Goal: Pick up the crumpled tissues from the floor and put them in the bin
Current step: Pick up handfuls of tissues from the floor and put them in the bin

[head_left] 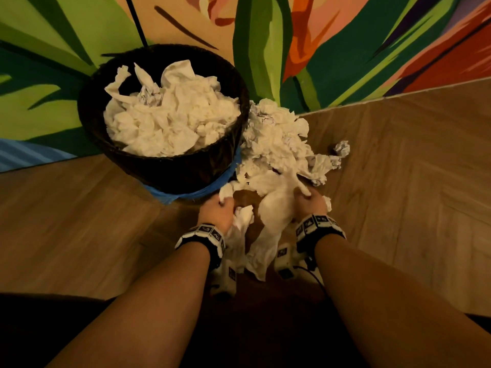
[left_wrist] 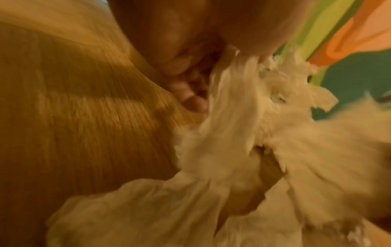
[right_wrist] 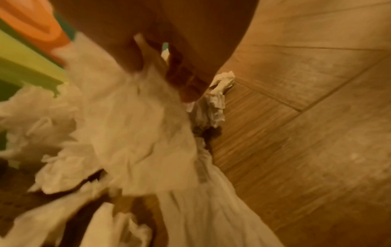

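Observation:
A dark woven bin (head_left: 170,171) stands on the wooden floor against the painted wall, heaped with white crumpled tissues (head_left: 170,118). More crumpled tissues (head_left: 276,144) lie piled on the floor just right of the bin. My left hand (head_left: 218,208) grips a bunch of tissue (left_wrist: 228,117) near the bin's base. My right hand (head_left: 309,200) grips another bunch (right_wrist: 137,117), and long tissue tails (head_left: 268,235) hang down between both wrists. Both wrist views are blurred.
A painted mural wall (head_left: 372,49) rises right behind the bin and pile. A blue band (head_left: 191,193) wraps the bin's base. One small tissue ball (head_left: 342,148) lies apart at the right. Wooden floor (head_left: 411,181) stretches to the right and left.

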